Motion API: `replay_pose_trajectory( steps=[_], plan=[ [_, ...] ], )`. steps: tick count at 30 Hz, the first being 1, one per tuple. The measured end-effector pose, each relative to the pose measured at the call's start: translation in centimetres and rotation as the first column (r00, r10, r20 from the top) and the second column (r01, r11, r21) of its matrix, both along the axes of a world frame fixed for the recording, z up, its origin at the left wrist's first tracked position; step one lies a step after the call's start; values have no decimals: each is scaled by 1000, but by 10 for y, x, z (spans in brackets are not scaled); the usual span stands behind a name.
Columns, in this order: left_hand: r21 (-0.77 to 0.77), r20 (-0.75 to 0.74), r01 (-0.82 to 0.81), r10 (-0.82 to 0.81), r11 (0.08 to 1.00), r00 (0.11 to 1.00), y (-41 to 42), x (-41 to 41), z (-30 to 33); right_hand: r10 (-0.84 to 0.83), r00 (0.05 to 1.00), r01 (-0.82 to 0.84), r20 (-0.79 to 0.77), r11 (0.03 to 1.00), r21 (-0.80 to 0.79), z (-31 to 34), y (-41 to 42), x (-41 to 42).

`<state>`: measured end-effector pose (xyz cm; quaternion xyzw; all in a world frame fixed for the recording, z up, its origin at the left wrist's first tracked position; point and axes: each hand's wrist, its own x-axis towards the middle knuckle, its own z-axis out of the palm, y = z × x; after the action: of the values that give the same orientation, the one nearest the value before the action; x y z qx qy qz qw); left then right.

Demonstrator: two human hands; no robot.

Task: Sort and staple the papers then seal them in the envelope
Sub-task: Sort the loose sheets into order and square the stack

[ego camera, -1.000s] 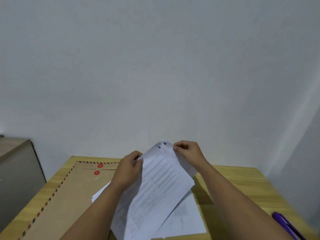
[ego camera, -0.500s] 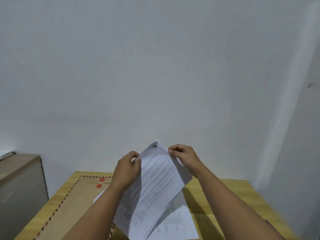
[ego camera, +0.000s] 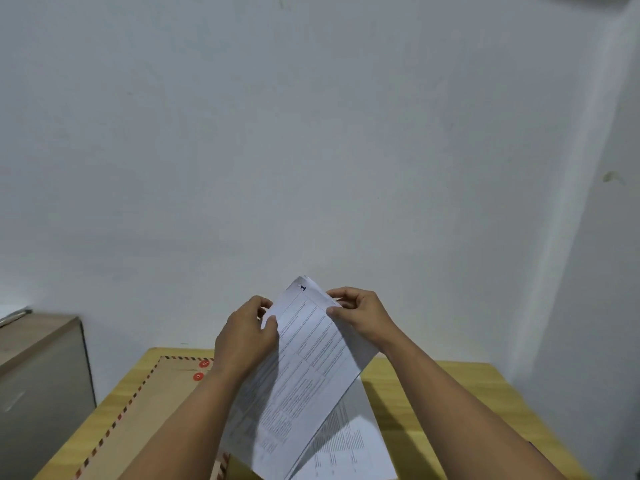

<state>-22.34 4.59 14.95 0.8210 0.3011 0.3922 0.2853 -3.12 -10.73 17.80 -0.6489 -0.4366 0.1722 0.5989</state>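
In the head view, low in the middle of the frame, the left hand [ego camera: 247, 336] and the right hand [ego camera: 360, 315] hold a few printed papers [ego camera: 304, 368] tilted up above the wooden table [ego camera: 450, 386], each pinching a top edge between thumb and curled fingers. Another sheet [ego camera: 349, 445] lies flat on the table beneath them at the bottom centre. A brown envelope [ego camera: 145, 410] with a striped border lies flat at the lower left, partly under the left forearm, and a grey cabinet [ego camera: 38, 375] stands at the left edge.

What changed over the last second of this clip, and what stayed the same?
The fanned papers were drawn together: a second numbered corner showed a second ago, now only the one marked 1. The left hand and right hand kept pinching their top edges. The envelope and the sheet on the table stayed put.
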Motion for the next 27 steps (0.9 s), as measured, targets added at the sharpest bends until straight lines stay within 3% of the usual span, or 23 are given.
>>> replay_pose_trajectory(
  steps=[10,14,21,24,27],
  plan=[
    [78,-188,159,-143,984,972,23,0,-15,6,1000,-5,5,996,-84,-14,16,1],
    [93,-248,194,-166,977,954,39,5,-29,21,993,-32,-116,994,-101,-31,28,1],
    [65,-304,197,-169,978,938,74,21,-80,42,991,-66,-125,979,-191,-80,65,27],
    [40,-343,201,-175,979,923,86,24,-106,-13,1000,22,28,935,-355,-108,80,46],
    [8,-370,193,-176,981,912,96,25,-131,-19,971,156,237,801,-578,-130,89,62]
  ],
)
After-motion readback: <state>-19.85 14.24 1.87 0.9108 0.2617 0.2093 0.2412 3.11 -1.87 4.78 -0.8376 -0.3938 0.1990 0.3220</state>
